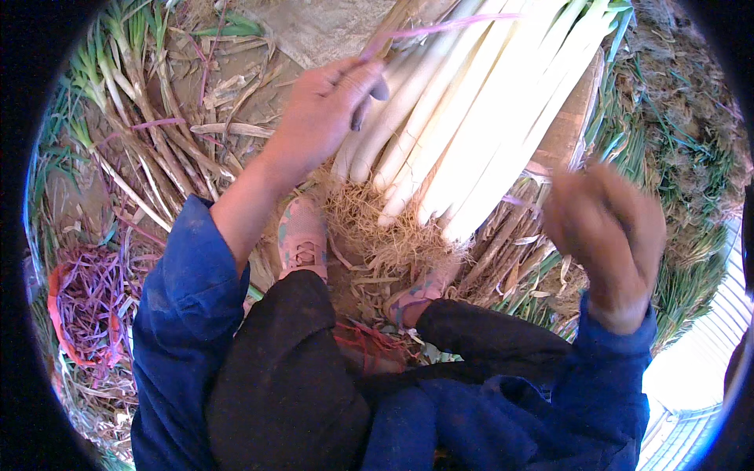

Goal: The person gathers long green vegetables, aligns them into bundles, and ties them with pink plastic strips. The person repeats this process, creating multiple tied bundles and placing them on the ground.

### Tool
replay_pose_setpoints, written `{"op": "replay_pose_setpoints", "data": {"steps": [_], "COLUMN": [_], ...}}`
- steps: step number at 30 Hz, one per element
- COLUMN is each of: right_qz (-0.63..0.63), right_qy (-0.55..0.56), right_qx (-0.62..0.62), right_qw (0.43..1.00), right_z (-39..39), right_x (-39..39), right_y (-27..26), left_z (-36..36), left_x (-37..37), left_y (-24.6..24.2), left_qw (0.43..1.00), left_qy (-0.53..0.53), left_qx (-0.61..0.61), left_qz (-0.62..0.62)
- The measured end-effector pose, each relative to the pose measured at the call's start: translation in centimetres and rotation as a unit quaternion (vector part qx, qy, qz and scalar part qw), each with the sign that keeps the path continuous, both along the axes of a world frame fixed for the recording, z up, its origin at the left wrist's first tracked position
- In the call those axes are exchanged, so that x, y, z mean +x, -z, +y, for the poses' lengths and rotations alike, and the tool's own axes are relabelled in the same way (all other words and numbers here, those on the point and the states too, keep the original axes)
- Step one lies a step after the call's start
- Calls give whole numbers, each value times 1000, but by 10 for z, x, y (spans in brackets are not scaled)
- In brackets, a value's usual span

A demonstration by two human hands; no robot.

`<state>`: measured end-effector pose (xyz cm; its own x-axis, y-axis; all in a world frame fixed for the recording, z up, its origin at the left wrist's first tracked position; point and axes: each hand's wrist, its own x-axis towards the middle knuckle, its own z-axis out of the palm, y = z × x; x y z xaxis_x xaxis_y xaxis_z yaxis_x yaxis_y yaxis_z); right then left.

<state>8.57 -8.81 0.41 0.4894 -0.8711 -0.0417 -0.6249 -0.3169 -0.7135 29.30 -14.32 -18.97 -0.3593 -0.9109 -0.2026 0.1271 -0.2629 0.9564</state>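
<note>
A large bundle of peeled white leeks or long green onions [465,118], roots towards me, lies in front of my feet. At the bundle's left edge, my left hand [339,97] pinches a pink-purple tie strip [453,25] that runs across the upper stalks. My right hand [607,229] is raised to the right of the bundle, blurred, its fingers curled. A bit of purple strip [518,201] shows just left of it; whether the right hand holds it I cannot tell.
Unpeeled green onions [159,141] lie at the left. Below them stands a red-rimmed container [56,306] full of purple strips. More brown stalks [500,253] lie right of the roots. A large heap of green onions [683,129] fills the far right. My shoes [303,238] stand near the roots.
</note>
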Motion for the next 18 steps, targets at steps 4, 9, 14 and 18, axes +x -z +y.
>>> {"op": "replay_pose_setpoints", "data": {"steps": [4, 9, 14, 18], "right_qz": [-74, 67, 34, 71], "right_qy": [-91, -212, -89, 6], "right_qx": [-16, -171, -87, -276], "right_qw": [993, 960, 992, 959], "right_z": [-59, -82, -70, -42], "right_x": [50, 65, 77, 47], "right_y": [81, 117, 126, 90], "left_z": [13, 21, 12, 10], "left_x": [-21, -17, -27, -29], "left_y": [-5, -3, 10, 6], "left_qw": [983, 957, 926, 993], "left_qy": [-18, 60, -47, 13], "left_qx": [-167, -244, -360, -114], "left_qz": [-68, -145, -103, 28]}}
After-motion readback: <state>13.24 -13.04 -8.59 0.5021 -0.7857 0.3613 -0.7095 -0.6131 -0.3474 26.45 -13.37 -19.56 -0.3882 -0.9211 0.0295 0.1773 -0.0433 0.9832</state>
